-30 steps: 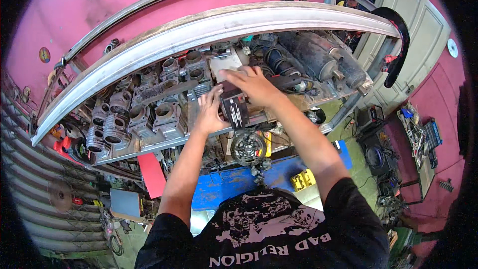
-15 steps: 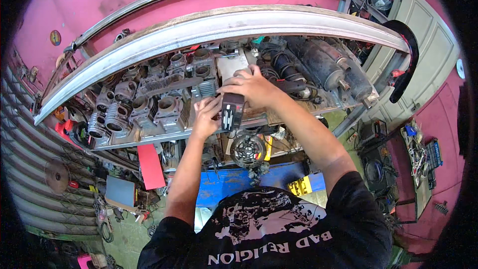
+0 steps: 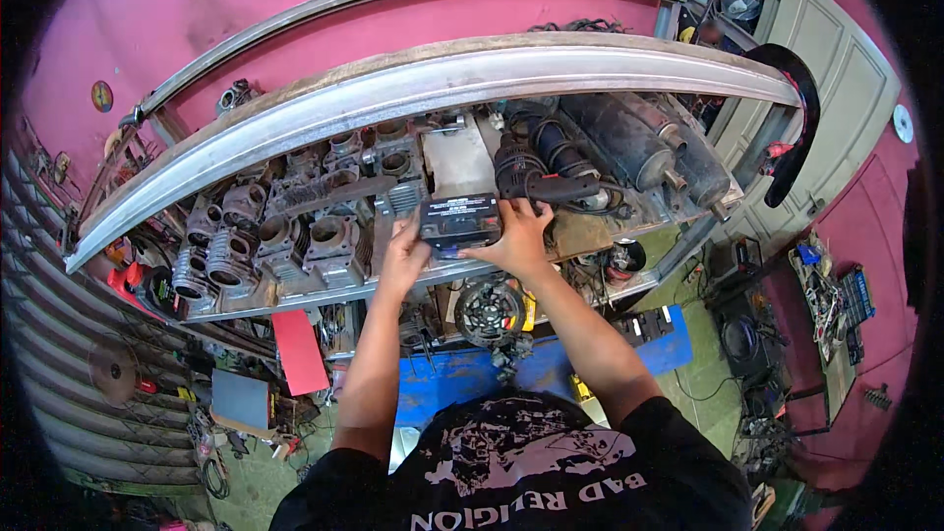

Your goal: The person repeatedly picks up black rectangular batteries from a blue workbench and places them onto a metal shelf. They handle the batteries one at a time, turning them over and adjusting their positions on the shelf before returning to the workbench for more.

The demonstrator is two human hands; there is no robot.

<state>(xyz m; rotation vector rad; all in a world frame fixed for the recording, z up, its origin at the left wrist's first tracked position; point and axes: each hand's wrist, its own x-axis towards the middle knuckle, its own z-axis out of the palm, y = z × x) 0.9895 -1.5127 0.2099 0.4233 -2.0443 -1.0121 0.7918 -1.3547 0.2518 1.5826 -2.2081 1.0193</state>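
Between my two hands is a small black block-shaped battery (image 3: pixel 458 222) with white print and a red mark, held over the front of the upper shelf. My left hand (image 3: pixel 404 251) is closed on its left end. On its right end, my right hand (image 3: pixel 520 237) grips with the fingers spread along the side. Behind the battery lies a pale flat sheet (image 3: pixel 460 159). A dark corded power tool (image 3: pixel 536 177) lies close to my right hand's fingertips. Left of the battery stand several grey engine cylinders (image 3: pixel 329 236).
A long metal rail (image 3: pixel 433 74) arches across behind the shelf. Large dark exhaust mufflers (image 3: pixel 619 143) lie on the right. Below hang a round metal part (image 3: pixel 489 313) and a red panel (image 3: pixel 299 352), above a blue surface (image 3: pixel 442 374).
Both hands have come down nearer to me, and the battery has turned from upright to lying lengthwise. My right hand has moved from the pale sheet to the battery's right end.
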